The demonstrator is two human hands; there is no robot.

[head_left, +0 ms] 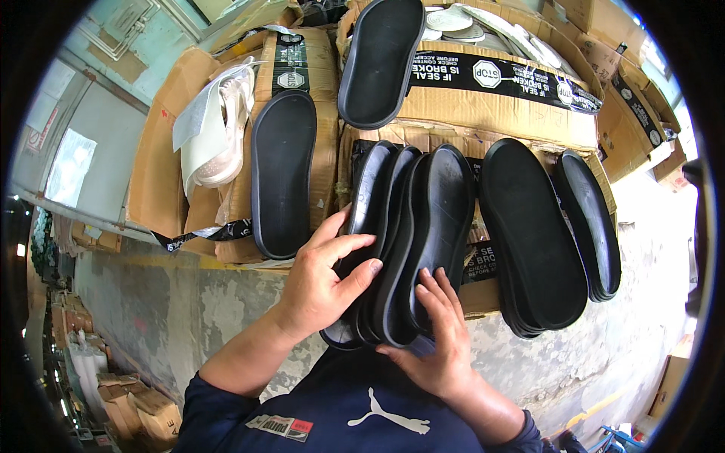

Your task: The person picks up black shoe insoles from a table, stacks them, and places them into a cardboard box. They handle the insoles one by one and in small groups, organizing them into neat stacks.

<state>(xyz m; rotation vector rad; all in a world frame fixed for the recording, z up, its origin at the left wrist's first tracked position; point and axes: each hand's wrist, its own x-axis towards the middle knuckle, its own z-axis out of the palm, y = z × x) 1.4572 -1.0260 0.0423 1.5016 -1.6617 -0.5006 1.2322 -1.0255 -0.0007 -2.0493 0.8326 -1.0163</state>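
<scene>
Both hands hold a stack of several black rubber shoe soles, standing on edge against my lap. My left hand presses flat on the left side of the stack, fingers spread over the outermost sole. From below and to the right, my right hand grips the lower edges, thumb under the stack. A single black sole lies to the left on a cardboard box. Another pile of black soles leans on the right. One more black sole rests higher up on a box.
Worn cardboard boxes with black tape stand in front of me. Pale pink soles sit on the left box beside a white sheet. Light-coloured soles fill the top box. A concrete floor lies below, with more boxes at lower left.
</scene>
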